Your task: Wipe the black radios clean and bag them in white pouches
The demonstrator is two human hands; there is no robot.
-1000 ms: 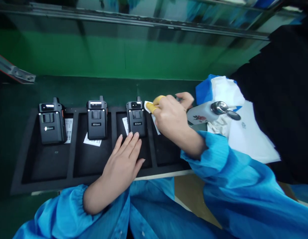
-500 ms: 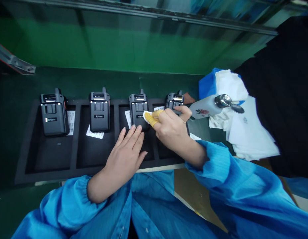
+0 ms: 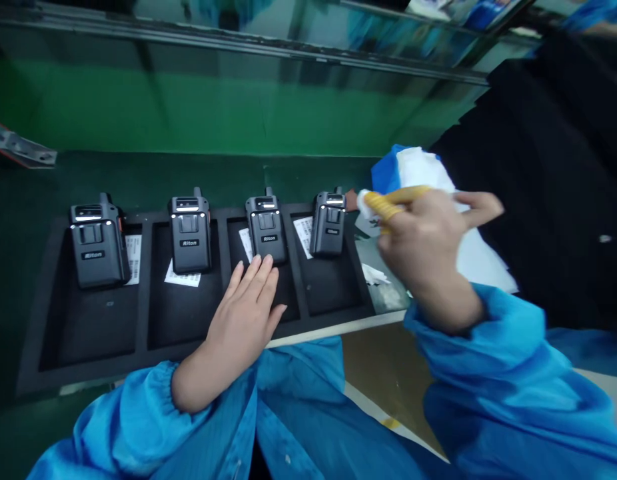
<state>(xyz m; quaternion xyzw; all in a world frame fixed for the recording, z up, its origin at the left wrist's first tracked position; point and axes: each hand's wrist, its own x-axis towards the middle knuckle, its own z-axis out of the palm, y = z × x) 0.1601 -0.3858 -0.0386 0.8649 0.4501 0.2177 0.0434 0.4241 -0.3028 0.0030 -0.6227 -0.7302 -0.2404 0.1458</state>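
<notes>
My left hand (image 3: 244, 303) lies flat with its fingers out, the fingertips touching the lower end of a black two-way radio (image 3: 266, 223) marked "Riton". That radio rests back-side up in a compartment of a black foam tray (image 3: 142, 300). Blurred by motion, my right hand (image 3: 428, 240) is in the air right of the tray, with yellow finger cots on some fingers. It pinches a small white wipe (image 3: 363, 203). Similar radios lie at the far left (image 3: 97, 247), centre left (image 3: 189, 233) and right (image 3: 329, 223), one per compartment, with white barcode labels (image 3: 303, 235) beside or under them.
Behind my right hand stand a blue box (image 3: 386, 170) and white cloths or tissues (image 3: 488, 267). Crumpled white scraps (image 3: 374, 275) lie by the tray's right end. A metal bracket (image 3: 26, 148) juts in at left; a green panel (image 3: 213, 113) rises behind.
My right hand has left the radio under my left fingertips and moved right with the wipe, uncovering the rightmost radio. My left hand stays on the same radio. The view has shifted slightly.
</notes>
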